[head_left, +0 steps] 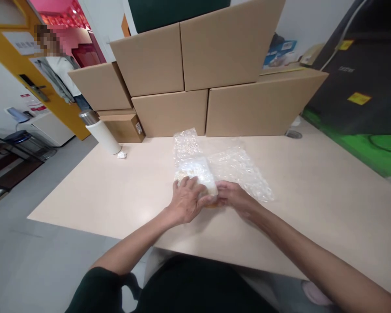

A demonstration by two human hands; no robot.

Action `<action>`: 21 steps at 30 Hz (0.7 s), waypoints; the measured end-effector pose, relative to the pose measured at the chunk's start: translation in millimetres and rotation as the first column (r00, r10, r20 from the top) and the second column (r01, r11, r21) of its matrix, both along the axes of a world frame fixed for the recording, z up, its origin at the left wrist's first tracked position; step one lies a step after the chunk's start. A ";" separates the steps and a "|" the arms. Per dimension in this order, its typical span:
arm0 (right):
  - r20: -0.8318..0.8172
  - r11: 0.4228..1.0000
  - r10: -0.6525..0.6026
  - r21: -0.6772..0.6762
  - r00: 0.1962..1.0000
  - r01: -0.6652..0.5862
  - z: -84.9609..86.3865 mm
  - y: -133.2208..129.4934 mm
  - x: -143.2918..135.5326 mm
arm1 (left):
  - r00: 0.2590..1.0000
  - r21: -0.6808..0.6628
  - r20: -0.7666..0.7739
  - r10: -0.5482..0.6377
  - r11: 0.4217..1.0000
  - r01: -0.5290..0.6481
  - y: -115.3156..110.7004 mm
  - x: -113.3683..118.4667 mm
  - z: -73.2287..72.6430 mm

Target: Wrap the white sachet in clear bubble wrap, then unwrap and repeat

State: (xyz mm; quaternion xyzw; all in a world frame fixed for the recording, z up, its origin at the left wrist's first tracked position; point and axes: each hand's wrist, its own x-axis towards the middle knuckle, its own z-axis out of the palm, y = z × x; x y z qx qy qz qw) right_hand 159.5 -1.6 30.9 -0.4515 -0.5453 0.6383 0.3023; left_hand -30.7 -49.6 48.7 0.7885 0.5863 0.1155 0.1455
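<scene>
On the table in front of me lies a flat whitish package (200, 168) partly covered in clear bubble wrap (186, 142). My left hand (187, 200) rests on its near left part, fingers spread over the top and thumb reaching right. At the near right corner, my right hand (233, 195) grips the edge of the package, its fingers bent and partly hidden behind the wrap. A loose sheet of bubble wrap (244, 169) spreads flat on the table to the right, next to my right hand. Whatever is inside the package cannot be made out.
Cardboard boxes (169, 113) stand stacked along the back of the pale table (117, 195). A white bottle (103, 137) with a metal cap and a crumpled white scrap (121, 154) are at the left. A person (63, 71) stands by the yellow door (16, 56).
</scene>
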 end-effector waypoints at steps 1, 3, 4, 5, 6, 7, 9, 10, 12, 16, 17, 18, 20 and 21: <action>0.091 0.991 -0.031 0.134 0.995 0.019 0.2 1.2 4.3 | 1.000 -0.001 -0.025 -0.006 1.000 0.006 1.0 1.7 -1.4; 0.236 0.888 -0.140 0.459 0.962 0.017 1.1 5.6 8.0 | 0.998 0.002 -0.056 -0.015 1.000 0.016 2.7 3.0 -3.5; 0.278 0.813 -0.179 0.582 0.944 -0.018 1.4 8.5 7.1 | 0.998 0.000 -0.058 -0.023 1.000 0.023 3.5 2.4 -4.5; 0.312 0.751 -0.182 0.656 0.932 -0.072 1.3 11.5 4.3 | 0.998 -0.007 -0.048 -0.032 0.999 0.031 4.3 0.9 -5.5; 0.354 0.714 -0.148 0.684 0.923 -0.148 0.7 14.4 0.2 | 0.999 -0.011 -0.023 -0.032 0.999 0.032 4.9 -1.8 -6.6; 0.405 0.695 -0.099 0.682 0.909 -0.228 -0.2 16.8 -5.0 | 1.000 0.000 0.013 -0.010 1.000 0.010 5.5 -5.5 -7.9; 0.501 0.676 -0.031 0.648 0.865 -0.351 -2.2 19.4 -15.7 | 0.985 0.057 0.130 0.117 0.990 -0.125 6.4 -16.2 -10.5; 0.533 0.673 -0.020 0.633 0.846 -0.383 -2.7 19.5 -20.1 | 0.952 0.066 0.225 0.209 0.971 -0.229 6.8 -22.4 -11.5; 0.558 0.676 -0.038 0.625 0.829 -0.390 -1.6 17.8 -25.1 | 0.802 -0.054 0.458 0.385 0.912 -0.407 6.9 -34.1 -11.5; 0.519 0.720 -0.007 0.596 0.855 -0.356 5.6 12.7 -18.9 | 0.523 -0.283 0.718 0.459 0.879 -0.383 4.0 -37.5 -1.3; 0.487 0.740 0.007 0.585 0.873 -0.333 7.0 11.9 -14.9 | 0.521 -0.236 0.746 0.414 0.897 -0.374 3.1 -32.3 2.9; 0.446 0.763 0.022 0.571 0.895 -0.303 8.0 11.3 -10.5 | 0.539 -0.174 0.763 0.357 0.916 -0.360 2.6 -25.0 7.3; 0.348 0.826 0.042 0.516 0.937 -0.229 9.0 11.0 -0.3 | 0.592 -0.066 0.768 0.245 0.949 -0.307 4.2 -5.8 15.4; 0.296 0.858 0.049 0.476 0.954 -0.192 9.2 11.2 5.4 | 0.623 -0.023 0.759 0.189 0.964 -0.265 6.7 5.0 18.5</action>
